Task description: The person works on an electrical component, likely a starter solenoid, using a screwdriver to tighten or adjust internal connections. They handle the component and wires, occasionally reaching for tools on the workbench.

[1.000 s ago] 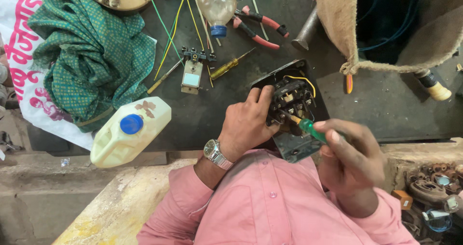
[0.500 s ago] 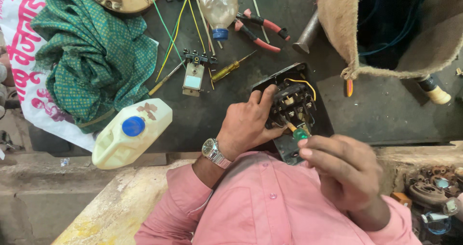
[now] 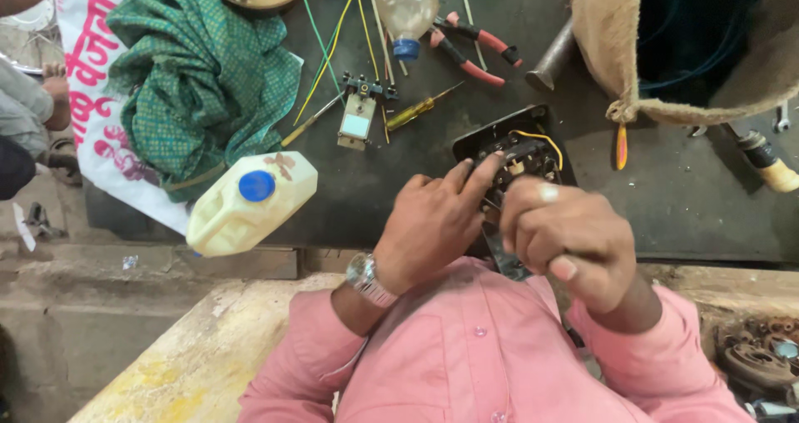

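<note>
1. The left hand (image 3: 433, 227) lies on the black switch unit (image 3: 512, 152), with its fingers spread and touching the left edge of the unit.
2. The right hand (image 3: 566, 240) is closed in a fist just beside the left hand, over the near part of the unit; I cannot tell what it grips.
3. The unit lies on the dark table (image 3: 682, 198), under both hands.
4. A cream plastic jug (image 3: 250, 206) lies to the left of the left hand.
5. Red pliers (image 3: 474, 47) and a yellow screwdriver (image 3: 420, 109) lie beyond the hands.
</note>
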